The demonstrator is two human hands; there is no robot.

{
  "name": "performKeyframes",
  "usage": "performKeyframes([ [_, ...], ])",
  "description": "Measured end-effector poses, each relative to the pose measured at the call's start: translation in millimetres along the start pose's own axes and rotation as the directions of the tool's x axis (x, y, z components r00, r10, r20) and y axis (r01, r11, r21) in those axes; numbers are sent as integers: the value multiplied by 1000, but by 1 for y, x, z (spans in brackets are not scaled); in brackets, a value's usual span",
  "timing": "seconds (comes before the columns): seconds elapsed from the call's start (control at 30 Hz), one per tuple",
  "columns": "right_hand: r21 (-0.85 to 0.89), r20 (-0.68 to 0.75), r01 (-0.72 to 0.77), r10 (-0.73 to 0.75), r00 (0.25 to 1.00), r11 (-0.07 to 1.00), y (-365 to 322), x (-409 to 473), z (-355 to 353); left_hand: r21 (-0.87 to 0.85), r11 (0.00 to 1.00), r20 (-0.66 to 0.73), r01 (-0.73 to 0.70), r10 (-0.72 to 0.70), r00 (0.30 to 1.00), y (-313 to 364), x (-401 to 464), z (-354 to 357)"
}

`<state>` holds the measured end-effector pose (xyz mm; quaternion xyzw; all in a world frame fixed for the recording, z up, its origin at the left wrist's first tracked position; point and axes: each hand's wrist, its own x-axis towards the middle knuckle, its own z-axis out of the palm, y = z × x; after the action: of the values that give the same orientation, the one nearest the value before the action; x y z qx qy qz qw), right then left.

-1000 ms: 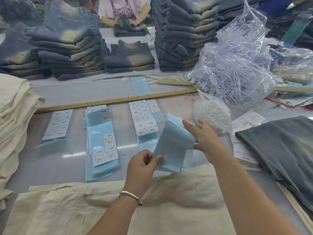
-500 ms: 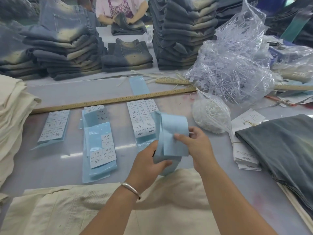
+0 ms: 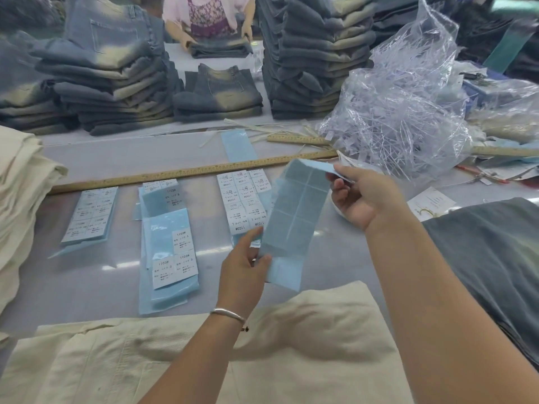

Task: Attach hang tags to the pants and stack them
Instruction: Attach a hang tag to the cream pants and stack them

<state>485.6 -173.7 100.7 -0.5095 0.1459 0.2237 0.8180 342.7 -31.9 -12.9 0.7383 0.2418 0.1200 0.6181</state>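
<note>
A light blue backing sheet (image 3: 294, 220) hangs stretched between my hands above the table. My left hand (image 3: 243, 266) pinches its lower left edge; my right hand (image 3: 361, 196) pinches its top right corner. Cream pants (image 3: 306, 345) lie flat on the table just below my arms. Three blue sheets carrying white size stickers lie beyond: a left sheet (image 3: 90, 217), a middle sheet (image 3: 169, 258) and a right sheet (image 3: 245, 199). Paper hang tags (image 3: 431, 202) lie to the right of my right hand.
A long wooden ruler (image 3: 186, 172) crosses the table behind the sheets. A clear bag of plastic fasteners (image 3: 399, 123) stands at the right. Grey pants (image 3: 495, 252) lie at right, folded cream pants (image 3: 20, 199) at left. Denim stacks (image 3: 315, 56) and a person fill the back.
The blue sheet was folded between my hands; now it is drawn out flat. My right hand has moved up and right, my left hand slightly down.
</note>
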Motion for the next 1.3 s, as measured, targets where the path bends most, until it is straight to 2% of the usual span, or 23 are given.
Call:
performKeyframes([
  [0.1, 62, 76, -16, 11, 997, 998, -2, -4, -4, 189, 979, 94, -71, 54, 994, 0, -1, 2],
  [0.2, 72, 164, -37, 25, 986, 997, -5, -11, -8, 270, 959, 135, -84, 49, 990, 0, 2, 7],
  [0.37, 150, 385, 26, -83, 919, 988, -22, -34, -15, 303, 932, -19, -199, 215, 977, 32, 25, 14],
  [0.43, 194, 413, 69, -145, 899, 979, -29, -44, -23, 276, 926, -20, -257, 273, 962, 52, 39, 16],
  [0.5, 190, 408, 94, -165, 898, 977, -33, -49, -36, 158, 957, -2, -244, 247, 969, 66, 49, 18],
  [0.57, 172, 443, 94, -162, 882, 981, -29, -46, -49, -71, 985, 39, -155, 158, 987, 69, 50, 16],
  [0.63, 213, 481, 80, -175, 859, 974, -24, -36, -56, -274, 961, 120, -24, 59, 991, 60, 45, 14],
  [0.7, 244, 549, 61, -190, 814, 968, -18, -19, -55, -408, 904, 233, 125, -29, 972, 47, 38, 17],
  [0.73, 206, 568, 69, -176, 804, 976, -14, -9, -50, -453, 872, 286, 184, -54, 957, 43, 36, 19],
  [0.8, -38, 442, 135, -104, 891, 990, -3, 11, -35, -541, 794, 366, 275, -72, 928, 39, 38, 22],
  [0.87, -377, 210, 160, -84, 974, 912, 12, 26, -25, -612, 706, 458, 357, -51, 887, 41, 49, 20],
  [0.9, -468, 142, 137, -79, 987, 873, 19, 32, -23, -592, 703, 510, 394, -51, 859, 43, 54, 19],
  [0.93, -504, 94, 115, -78, 993, 856, 27, 37, -24, -517, 757, 550, 401, -65, 833, 43, 57, 18],
  [1.0, -530, -8, 92, -113, 994, 843, 42, 44, -31, -277, 896, 582, 348, -132, 802, 39, 56, 20],
  [1.07, -643, -78, 55, -136, 988, 764, 56, 46, -39, -101, 950, 568, 295, -189, 801, 30, 47, 26],
  [1.13, -797, -46, 20, -93, 995, 603, 74, 45, -44, 37, 985, 550, 167, -159, 820, 18, 37, 31],
  [1.2, -910, 32, 71, -99, 995, 409, 91, 41, -43, 197, 980, 549, -35, -81, 832, 7, 28, 33],
  [1.23, -931, 65, 110, -139, 988, 348, 98, 42, -42, 241, 962, 566, -125, -34, 824, 3, 24, 34],
  [1.3, -936, 80, 159, -250, 965, 313, 105, 43, -40, 243, 944, 608, -221, 29, 793, -4, 17, 33],
])
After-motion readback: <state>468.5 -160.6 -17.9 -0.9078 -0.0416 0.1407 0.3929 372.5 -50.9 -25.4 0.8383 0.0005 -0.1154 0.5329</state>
